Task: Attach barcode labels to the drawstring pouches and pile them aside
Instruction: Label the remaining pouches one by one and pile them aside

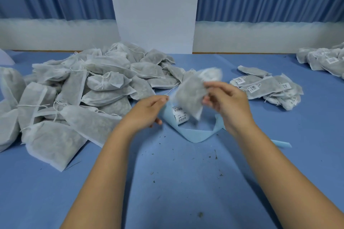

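My right hand [226, 101] grips a grey drawstring pouch [189, 95] above the table; the pouch is blurred by motion. My left hand [149, 111] pinches the pale blue label backing strip [193, 133] at its left end. White barcode labels [179, 115] sit on that strip under the pouch. A large heap of unlabelled pouches [74, 95] fills the left side. A small pile of labelled pouches [266, 87] lies to the right.
The table has a blue cover [176, 182] with scattered dark crumbs. Another pile of labelled pouches [323, 59] lies at the far right edge. A white pillar [154, 9] and blue curtains stand behind the table.
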### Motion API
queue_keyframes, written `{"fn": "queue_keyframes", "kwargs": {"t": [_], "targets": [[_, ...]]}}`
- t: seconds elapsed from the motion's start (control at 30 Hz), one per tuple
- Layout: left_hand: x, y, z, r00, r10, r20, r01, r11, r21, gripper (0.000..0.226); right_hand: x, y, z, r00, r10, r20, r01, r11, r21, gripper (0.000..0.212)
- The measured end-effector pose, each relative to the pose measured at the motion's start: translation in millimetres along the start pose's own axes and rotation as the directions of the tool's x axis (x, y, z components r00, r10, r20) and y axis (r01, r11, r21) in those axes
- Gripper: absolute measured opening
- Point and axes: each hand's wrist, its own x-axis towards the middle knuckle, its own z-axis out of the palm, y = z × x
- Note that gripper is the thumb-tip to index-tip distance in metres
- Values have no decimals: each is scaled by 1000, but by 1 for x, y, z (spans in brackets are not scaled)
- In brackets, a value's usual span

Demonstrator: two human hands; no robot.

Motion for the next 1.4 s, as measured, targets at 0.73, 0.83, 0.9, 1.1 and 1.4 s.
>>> {"fn": "queue_keyframes", "kwargs": {"t": [0.73,0.83,0.9,1.1,1.4], "targets": [[26,-17,-34,792,-269,-548,-28,881,-473,22,-14,18,17,993,32,111,-11,983,-186,34],[21,-12,-29,830,-183,-526,-78,897,-434,19,-15,18,19,985,62,159,-25,974,-227,32],[15,-5,-25,857,-98,-506,-134,906,-402,22,-15,18,19,978,87,187,-40,970,-238,31],[-2,15,-16,948,83,-307,-256,771,-582,34,-16,14,23,954,216,208,-190,972,-135,21],[-9,11,-14,977,208,43,-190,946,-262,24,-14,6,17,928,272,256,-275,961,-25,27]]}}
